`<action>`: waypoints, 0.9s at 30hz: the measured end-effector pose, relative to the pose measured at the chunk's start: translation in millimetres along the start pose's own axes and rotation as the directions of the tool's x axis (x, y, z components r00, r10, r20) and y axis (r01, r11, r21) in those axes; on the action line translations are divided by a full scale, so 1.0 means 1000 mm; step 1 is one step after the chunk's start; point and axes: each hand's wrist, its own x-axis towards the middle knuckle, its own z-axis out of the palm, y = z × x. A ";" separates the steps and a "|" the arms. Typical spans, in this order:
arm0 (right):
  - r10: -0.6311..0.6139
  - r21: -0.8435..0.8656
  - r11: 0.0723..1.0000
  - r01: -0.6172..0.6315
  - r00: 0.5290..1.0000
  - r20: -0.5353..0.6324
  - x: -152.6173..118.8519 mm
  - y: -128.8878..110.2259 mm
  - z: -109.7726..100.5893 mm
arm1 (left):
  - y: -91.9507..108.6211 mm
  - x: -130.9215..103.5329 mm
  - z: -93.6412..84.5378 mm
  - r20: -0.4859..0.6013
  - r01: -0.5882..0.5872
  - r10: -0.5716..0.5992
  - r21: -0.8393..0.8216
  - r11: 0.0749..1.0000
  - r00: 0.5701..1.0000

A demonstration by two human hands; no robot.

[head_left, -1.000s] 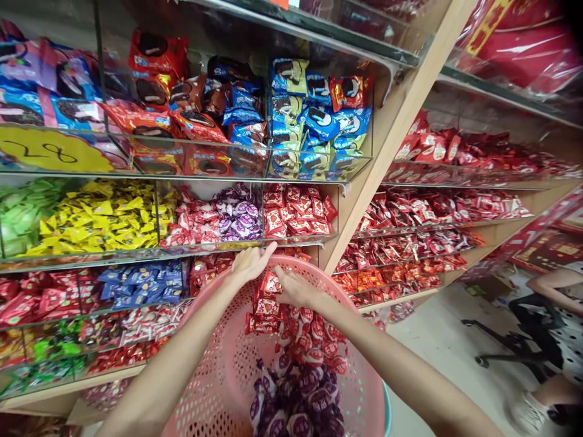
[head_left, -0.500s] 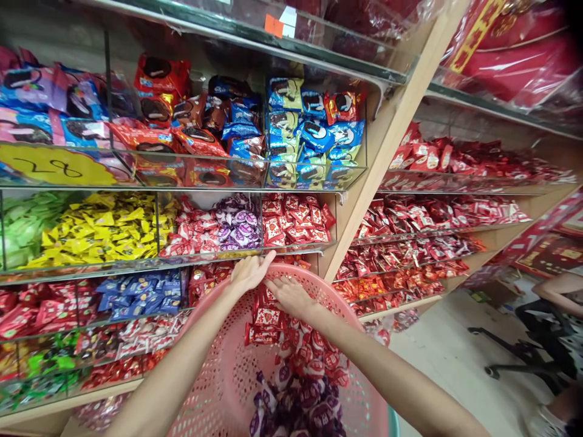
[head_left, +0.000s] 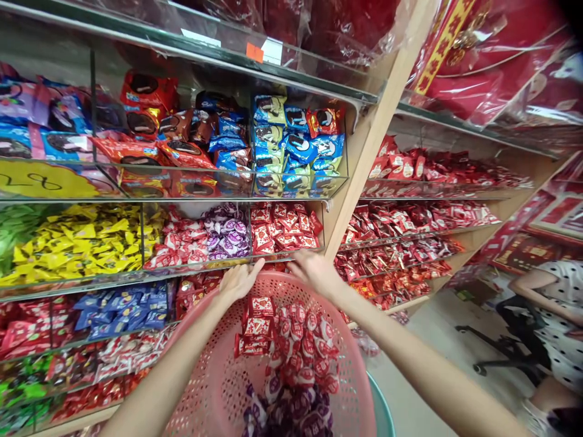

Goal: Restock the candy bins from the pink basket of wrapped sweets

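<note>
A pink perforated plastic basket [head_left: 218,364] sits before me. My left hand [head_left: 241,282] is closed on its far rim, thumb along the top. Just past that rim, my right hand [head_left: 314,271] is at the shelf edge, below a compartment of red-and-white candy packets [head_left: 286,226]. Its fingers are slightly bent and apart, with nothing visible in them. Inside the basket lie several red packets [head_left: 258,325], red-and-white twist-wrapped candies [head_left: 305,343] and purple twist-wrapped candies [head_left: 296,413].
Shelves with clear fronts hold yellow candies [head_left: 86,237], blue packets [head_left: 122,306] and cookie packs [head_left: 298,145]. A wooden upright [head_left: 364,145] divides them from more red candies [head_left: 419,221]. A teal basin [head_left: 381,406] shows under the basket. At right sits a person [head_left: 558,328] by a wheeled chair [head_left: 501,346].
My right hand has moved from inside the basket, up and right to the shelf edge. My left hand stays on the rim. The view has shifted slightly right.
</note>
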 end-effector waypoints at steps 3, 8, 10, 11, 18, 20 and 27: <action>0.228 -0.140 0.958 -0.251 0.960 -0.161 0.018 0.022 -0.033 | -0.001 0.001 0.000 0.001 -0.005 0.005 0.001 1.000 1.000; 0.363 -0.320 0.842 -0.434 0.895 -0.259 0.038 0.042 -0.034 | -0.001 -0.001 0.000 0.002 -0.007 0.007 -0.019 1.000 1.000; 0.368 -0.337 0.833 -0.439 0.894 -0.256 0.040 0.044 -0.024 | -0.001 -0.001 0.000 -0.002 -0.015 0.014 -0.024 1.000 1.000; 0.368 -0.340 0.833 -0.437 0.896 -0.251 0.040 0.045 -0.019 | -0.001 -0.002 0.000 -0.006 -0.014 0.014 -0.023 1.000 1.000; 0.368 -0.317 0.837 -0.446 0.887 -0.278 0.044 0.044 -0.012 | 0.000 -0.002 -0.001 -0.021 -0.007 0.007 -0.005 1.000 1.000; 0.403 -0.282 0.835 -0.472 0.874 -0.270 0.048 0.043 -0.013 | 0.000 -0.002 -0.001 -0.018 -0.009 0.009 -0.011 1.000 1.000; 0.474 -0.168 0.839 -0.517 0.847 -0.241 0.057 0.048 -0.015 | -0.002 -0.001 0.001 0.002 -0.027 0.027 -0.017 0.999 1.000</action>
